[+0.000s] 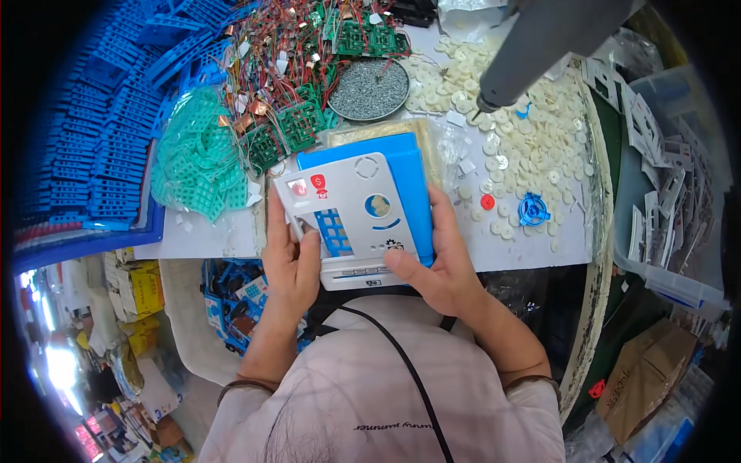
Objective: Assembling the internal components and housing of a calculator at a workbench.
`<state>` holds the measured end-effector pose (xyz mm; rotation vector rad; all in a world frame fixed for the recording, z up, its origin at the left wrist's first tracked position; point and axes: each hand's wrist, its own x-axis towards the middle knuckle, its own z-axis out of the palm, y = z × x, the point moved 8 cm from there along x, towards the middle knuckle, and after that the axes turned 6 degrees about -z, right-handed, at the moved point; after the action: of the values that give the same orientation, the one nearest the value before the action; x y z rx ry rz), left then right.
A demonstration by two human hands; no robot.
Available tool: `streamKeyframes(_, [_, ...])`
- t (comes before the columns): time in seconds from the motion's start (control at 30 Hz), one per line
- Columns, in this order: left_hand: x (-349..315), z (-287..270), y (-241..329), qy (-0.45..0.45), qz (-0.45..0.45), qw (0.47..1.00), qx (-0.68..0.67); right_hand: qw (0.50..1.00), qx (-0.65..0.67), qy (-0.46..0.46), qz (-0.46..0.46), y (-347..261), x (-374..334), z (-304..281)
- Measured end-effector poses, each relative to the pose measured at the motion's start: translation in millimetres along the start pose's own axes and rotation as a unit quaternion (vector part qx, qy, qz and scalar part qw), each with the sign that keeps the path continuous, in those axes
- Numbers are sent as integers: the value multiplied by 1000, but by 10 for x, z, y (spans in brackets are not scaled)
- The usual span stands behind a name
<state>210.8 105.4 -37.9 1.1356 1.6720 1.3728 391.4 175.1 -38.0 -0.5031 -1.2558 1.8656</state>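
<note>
Over the table's near edge I hold a white plastic front panel [351, 191] with a keypad cutout, a round hole and small red and black prints. Behind it lies a larger blue plastic piece [409, 158], jutting out at the top and right. My left hand [289, 266] grips the white panel's left side, thumb at its lower left corner. My right hand [448, 270] closes round the right side of both pieces, its thumb pressing on the lower part of the white panel. Whether the two pieces are joined cannot be told.
A grey power screwdriver [532, 58] hangs at upper right above many cream plastic discs [540, 154]. A dish of screws [369, 89], wired green circuit boards [301, 123] and bagged green keypads [197, 162] lie behind. Blue panels [104, 147] fill the left; a clear bin [671, 270] stands right.
</note>
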Motion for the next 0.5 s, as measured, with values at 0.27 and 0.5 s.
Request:
streamKeyframes(0.27, [-2,0,-133,-2,-39,998,-52,999,-35,-9,2,101,-2,-81])
streamKeyframes(0.5, [-41,-22,-206,-27,-25,997,-68,998,-48,-34,-22,43,54,-56])
